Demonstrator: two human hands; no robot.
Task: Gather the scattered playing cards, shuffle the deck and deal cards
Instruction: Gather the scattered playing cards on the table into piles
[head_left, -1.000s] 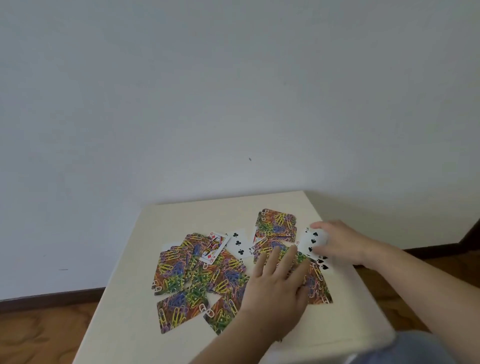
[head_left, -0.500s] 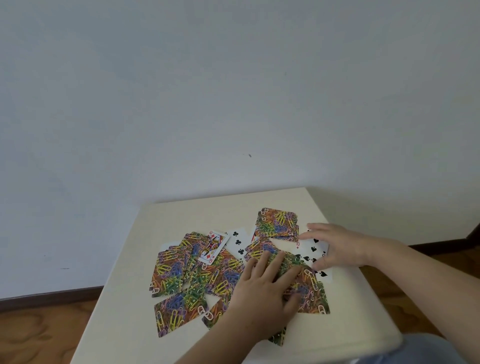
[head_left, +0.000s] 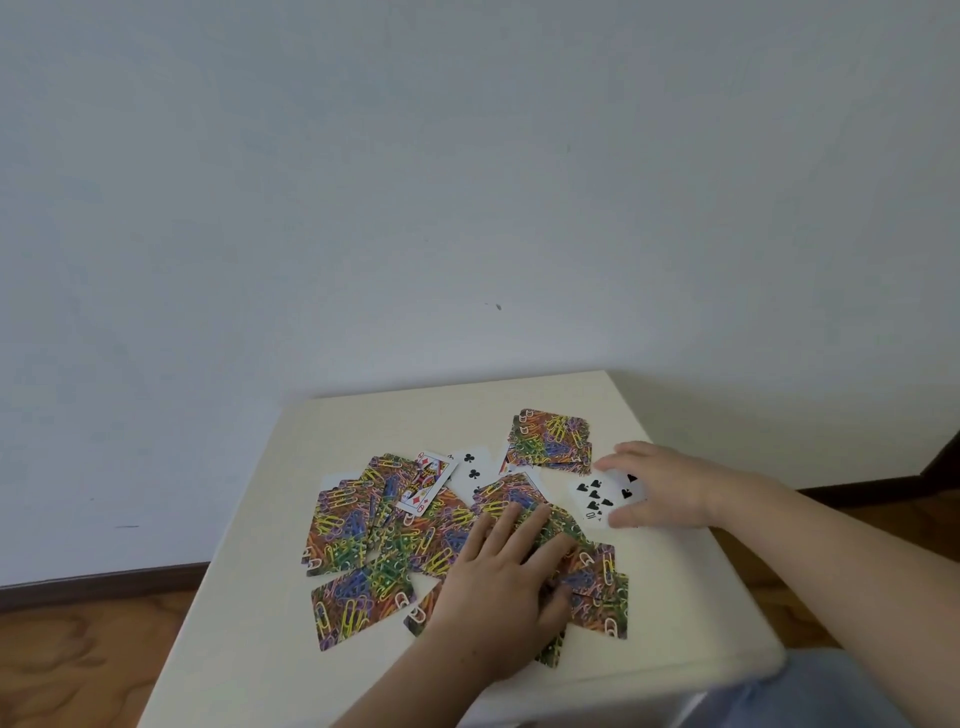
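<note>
Playing cards with colourful paperclip-pattern backs (head_left: 358, 535) lie scattered across the cream table (head_left: 249, 623). A few lie face up: a queen of diamonds (head_left: 423, 480) and a clubs card (head_left: 472, 470). My left hand (head_left: 498, 587) lies flat, fingers spread, on the cards in the middle of the spread. My right hand (head_left: 660, 483) holds a face-up spades card (head_left: 605, 496) between thumb and fingers, just above the table at the right. A small stack of face-down cards (head_left: 553, 436) sits behind it.
The small table stands against a pale wall (head_left: 467, 182). Wooden floor (head_left: 78, 660) and a dark skirting board show to the left and right. The table's near edge (head_left: 649, 675) is close to my body.
My left hand has slid slightly left and toward me across the cards. My right hand has turned the spades card more face up and spread its fingers around it.
</note>
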